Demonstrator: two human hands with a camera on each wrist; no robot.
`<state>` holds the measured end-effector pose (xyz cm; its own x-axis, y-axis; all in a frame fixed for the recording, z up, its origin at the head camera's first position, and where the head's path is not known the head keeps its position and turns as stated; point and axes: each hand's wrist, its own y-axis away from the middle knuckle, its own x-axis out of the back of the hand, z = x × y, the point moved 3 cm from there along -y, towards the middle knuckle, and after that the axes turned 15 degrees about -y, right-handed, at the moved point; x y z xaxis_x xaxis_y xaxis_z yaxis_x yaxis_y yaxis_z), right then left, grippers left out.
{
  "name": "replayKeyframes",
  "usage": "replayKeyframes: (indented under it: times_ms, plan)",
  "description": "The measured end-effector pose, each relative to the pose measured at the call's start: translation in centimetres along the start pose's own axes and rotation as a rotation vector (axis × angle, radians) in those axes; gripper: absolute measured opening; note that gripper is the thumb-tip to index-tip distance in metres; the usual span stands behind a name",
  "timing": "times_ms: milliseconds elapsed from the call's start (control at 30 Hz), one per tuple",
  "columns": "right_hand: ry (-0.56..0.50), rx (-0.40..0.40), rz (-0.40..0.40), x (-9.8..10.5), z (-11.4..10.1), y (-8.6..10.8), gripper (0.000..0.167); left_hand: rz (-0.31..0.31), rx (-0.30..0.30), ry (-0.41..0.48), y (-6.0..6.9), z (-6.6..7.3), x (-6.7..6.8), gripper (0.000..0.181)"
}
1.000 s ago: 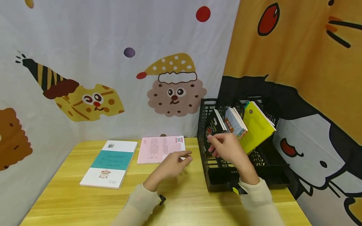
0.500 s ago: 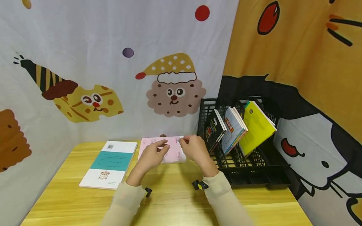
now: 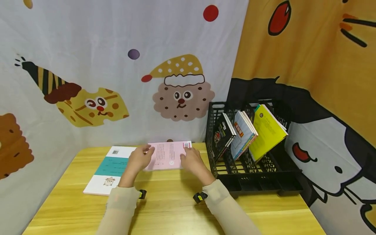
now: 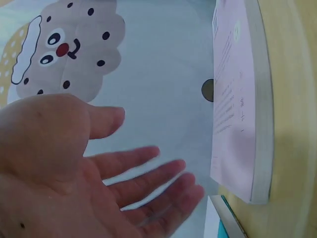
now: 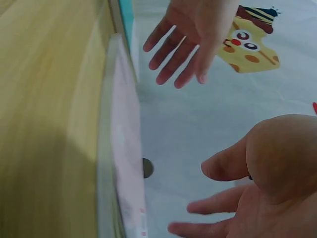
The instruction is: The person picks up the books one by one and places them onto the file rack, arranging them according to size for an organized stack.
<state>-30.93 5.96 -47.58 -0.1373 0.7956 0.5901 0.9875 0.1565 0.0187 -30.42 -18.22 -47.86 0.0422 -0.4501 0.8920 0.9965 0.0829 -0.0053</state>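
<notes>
A pink book (image 3: pixel 165 155) lies flat on the table, its printed text and barcode facing up. My left hand (image 3: pixel 138 160) hovers over its left end. In the left wrist view that hand (image 4: pixel 99 168) has its fingers spread, apart from the book (image 4: pixel 235 109). Above the book's right end is my right hand (image 3: pixel 194 161). The right wrist view shows the right hand (image 5: pixel 262 183) with extended fingers and a gap to the book (image 5: pixel 126 144). Neither hand holds anything. Partly behind my left hand lies a white and teal book (image 3: pixel 113 168).
On the right stands a black divided rack (image 3: pixel 258 178). Black books (image 3: pixel 222 135), blue-covered books (image 3: pixel 242 133) and a yellow book (image 3: pixel 267 130) lean inside it. A printed curtain (image 3: pixel 102 39) hangs behind the wooden table (image 3: pixel 167 209).
My right hand has moved left from the rack to the pink book's right end. My left hand has moved left to the book's other end. The books have not visibly moved.
</notes>
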Motion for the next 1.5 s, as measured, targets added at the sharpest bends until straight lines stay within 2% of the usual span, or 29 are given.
replayKeyframes:
  times_ms: [233,300,433,633,800,867,1100,1200,1267,1333,1400,1500]
  plan:
    - [0.037,-0.098,-0.032,-1.1,1.6,-0.1,0.068,-0.106,0.101,-0.060,0.1,-0.7,-1.0,0.069]
    - [0.046,-0.114,-0.042,-1.3,1.7,0.0,0.070,-0.137,0.114,-0.071,0.1,-0.8,-1.3,0.071]
    - [0.072,-0.119,-0.033,-1.3,1.6,0.3,0.066,-0.172,0.103,-0.102,-0.2,-0.8,-1.7,0.073]
    - [0.127,-0.137,-0.004,-1.8,1.6,0.4,0.063,-0.172,0.083,-0.146,-0.3,-1.0,-1.8,0.075]
    - [0.160,-0.133,0.004,-1.9,1.7,0.6,0.060,-0.193,0.088,-0.124,-0.3,-1.2,-1.8,0.081]
    - [0.173,-0.127,-0.001,-1.8,1.6,0.6,0.055,-0.195,0.097,-0.112,-0.8,-1.9,-2.0,0.082]
    - [0.213,-0.132,-0.021,-1.3,1.7,0.9,0.049,-0.185,0.173,-0.084,-4.2,-6.2,-5.5,0.080]
    - [0.221,-0.134,-0.019,-1.0,1.7,0.9,0.047,-0.185,0.206,-0.026,-4.6,-6.9,-6.0,0.070]
    - [0.222,-0.135,-0.019,-0.9,1.7,0.9,0.047,-0.170,0.223,0.025,-4.3,-6.7,-5.5,0.064]
    - [0.222,-0.140,-0.021,-0.7,1.6,0.8,0.047,-0.152,0.235,0.092,-3.2,-5.7,-4.4,0.058]
    - [0.223,-0.145,-0.023,-0.6,1.6,0.8,0.048,-0.135,0.217,0.146,-2.0,-4.4,-2.8,0.057]
    - [0.219,-0.145,-0.027,-0.3,1.6,0.7,0.047,-0.111,0.173,0.183,-0.8,-2.7,-1.3,0.053]
